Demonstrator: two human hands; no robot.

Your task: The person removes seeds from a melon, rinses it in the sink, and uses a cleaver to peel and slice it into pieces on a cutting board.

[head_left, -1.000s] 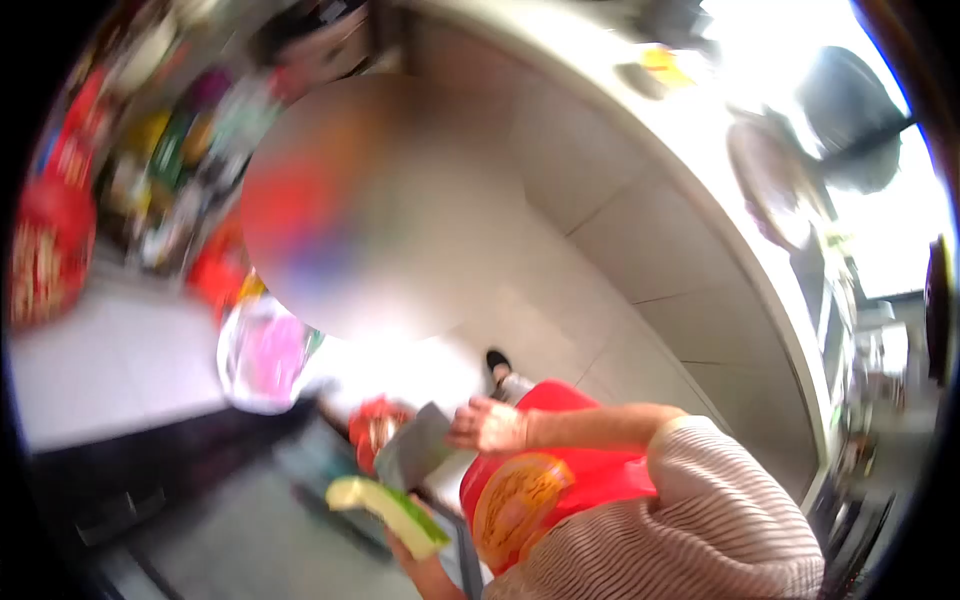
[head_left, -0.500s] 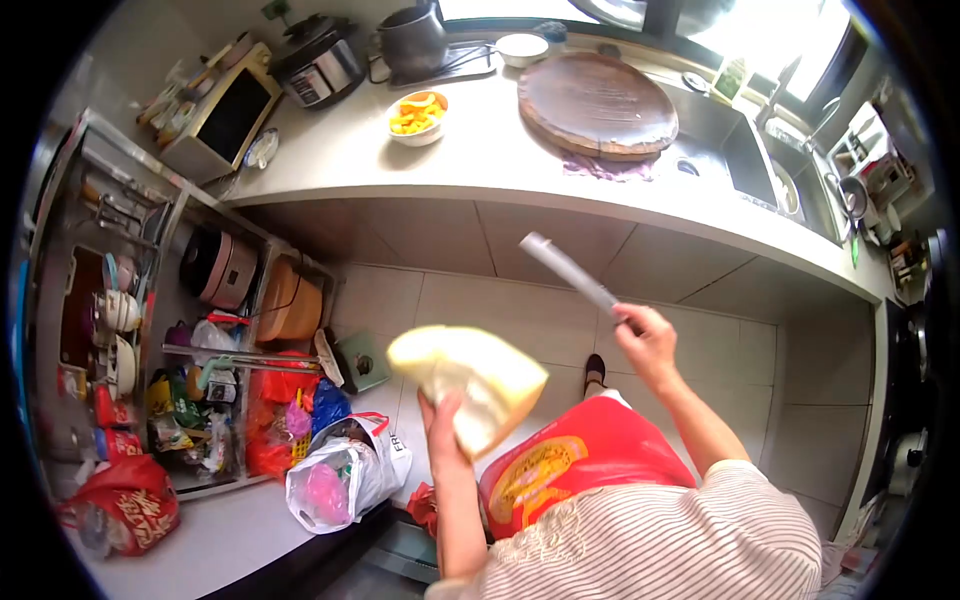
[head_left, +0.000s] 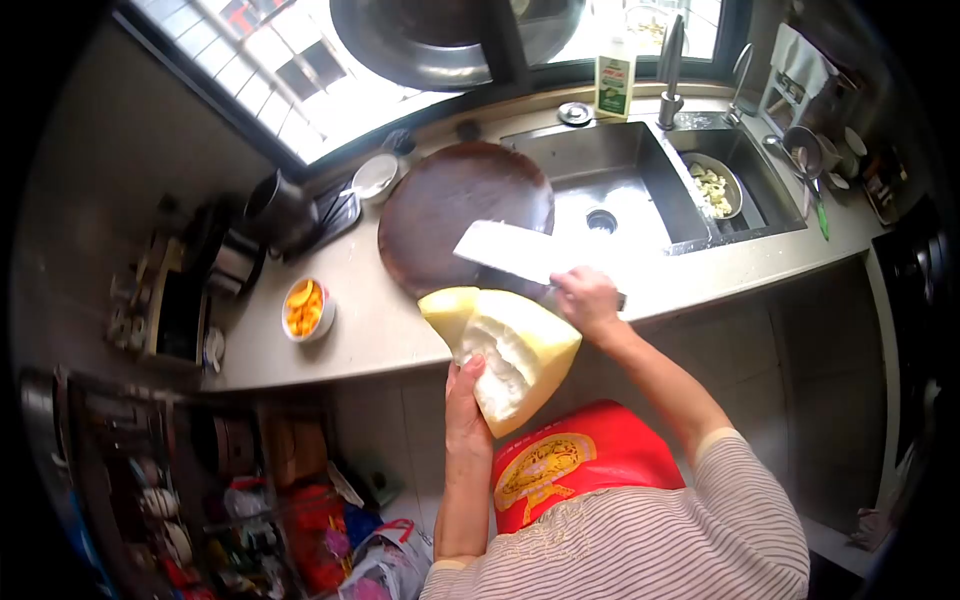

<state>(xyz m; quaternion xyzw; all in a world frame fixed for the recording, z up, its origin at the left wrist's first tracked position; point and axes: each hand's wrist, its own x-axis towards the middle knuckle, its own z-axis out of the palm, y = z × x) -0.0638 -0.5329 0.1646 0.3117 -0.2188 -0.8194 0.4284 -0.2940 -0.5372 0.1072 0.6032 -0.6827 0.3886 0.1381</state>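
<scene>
My left hand [head_left: 468, 408] grips a large piece of melon [head_left: 538, 345] from below, its thumb on the white, hollow inner side. The melon's outer surface is pale yellow and looks peeled. It is held up in front of the counter's edge, close to the round wooden chopping board [head_left: 450, 205]. Closed around the handle of a cleaver [head_left: 505, 248], my right hand [head_left: 588, 302] is just above and right of the melon. The cleaver's broad blade points left over the board's lower right part.
A double sink [head_left: 590, 160] adjoins the board, with a bowl of pale chunks [head_left: 712, 190] in its right basin. On the counter [head_left: 370, 330] stands a white bowl of orange pieces [head_left: 305, 312]. Bags and a shelf [head_left: 180, 410] are at lower left.
The view has swung toward the sink and counter. The melon and cleaver, still in my hands, are now closer to the chopping board, and the blade has come nearer the melon.
</scene>
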